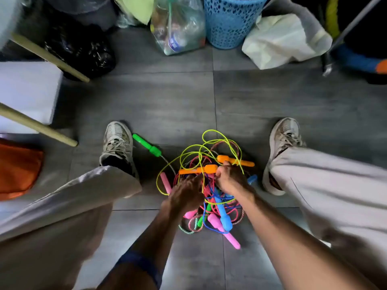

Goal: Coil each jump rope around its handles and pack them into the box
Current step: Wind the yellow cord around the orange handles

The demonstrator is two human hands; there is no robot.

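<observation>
From the head camera, a tangled heap of jump ropes [209,191] lies on the grey tiled floor [167,97] between the person's two shoes, straight ahead of the seated legs in pale trousers.

The right hand [229,181] is curled at the top of the heap, its grip closed round the inner end of an orange handle [235,160] whose long axis runs left to right, tilting slightly down toward the right shoe [282,143]. A second orange handle [198,170] lies just left of that hand, also close to level, its thicker end touching the knuckles.

The left hand [186,193] reaches into the heap from below; it is blurred, and how far its grip is closed, or whether it has hold of a cord, cannot be told.

A yellow-green cord [211,143] loops up and away from the orange handles. A green handle [146,145] lies apart beside the left shoe [117,141], its long axis diagonal, the free end pointing up and left. A blue handle [223,216] and a pink handle [231,239] point down and right, toward the person. Another pink handle [165,183] stands nearly upright at the heap's left edge.

Beyond the shoes stand a blue perforated basket [230,24] and a clear plastic bag [178,26].
</observation>
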